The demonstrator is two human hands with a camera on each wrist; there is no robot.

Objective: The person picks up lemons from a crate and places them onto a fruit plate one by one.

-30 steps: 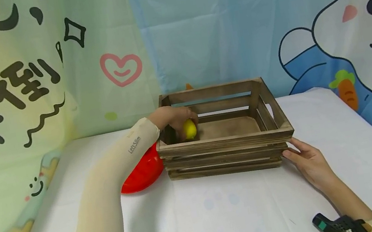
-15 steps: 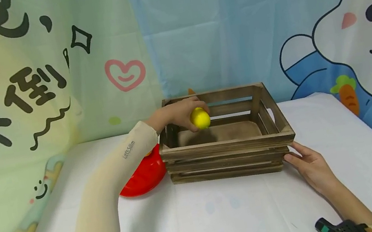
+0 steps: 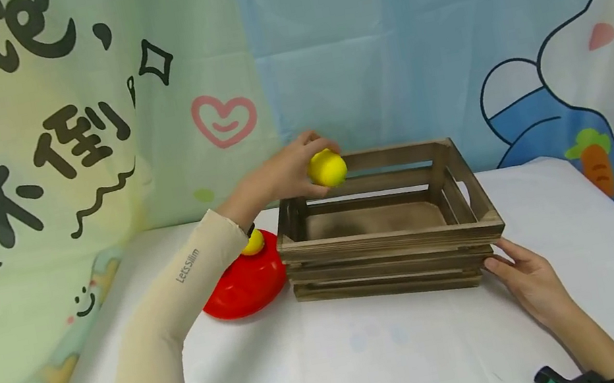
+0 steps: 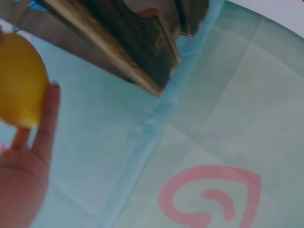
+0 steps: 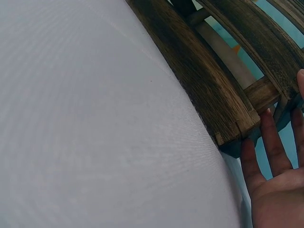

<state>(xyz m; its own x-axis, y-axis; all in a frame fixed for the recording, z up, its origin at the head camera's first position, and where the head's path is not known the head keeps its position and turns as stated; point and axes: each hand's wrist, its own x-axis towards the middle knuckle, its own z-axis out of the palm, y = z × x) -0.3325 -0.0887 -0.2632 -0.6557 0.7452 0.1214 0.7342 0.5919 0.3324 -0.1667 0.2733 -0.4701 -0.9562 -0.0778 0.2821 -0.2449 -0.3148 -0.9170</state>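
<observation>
My left hand (image 3: 291, 170) holds a yellow lemon (image 3: 328, 168) between thumb and fingers, above the back left part of a brown wooden slatted crate (image 3: 392, 241). The left wrist view shows the lemon (image 4: 21, 80) at its left edge, apart from the crate. My right hand (image 3: 529, 282) touches the crate's front right corner with fairly straight fingers, seen also in the right wrist view beside the slats (image 5: 223, 90). Left of the crate is a red plate (image 3: 246, 288). Another yellow, round thing (image 3: 253, 243) lies on it, partly hidden by my left wrist.
A white cloth (image 3: 339, 371) covers the table. Behind it hangs a printed curtain (image 3: 336, 77) with a bear, a heart and lettering. The crate's side walls stand up around its open top.
My left hand has lifted the lemon up out of the crate, above its back left rim. The yellow thing on the plate shows more now. My right hand stays at the crate's corner.
</observation>
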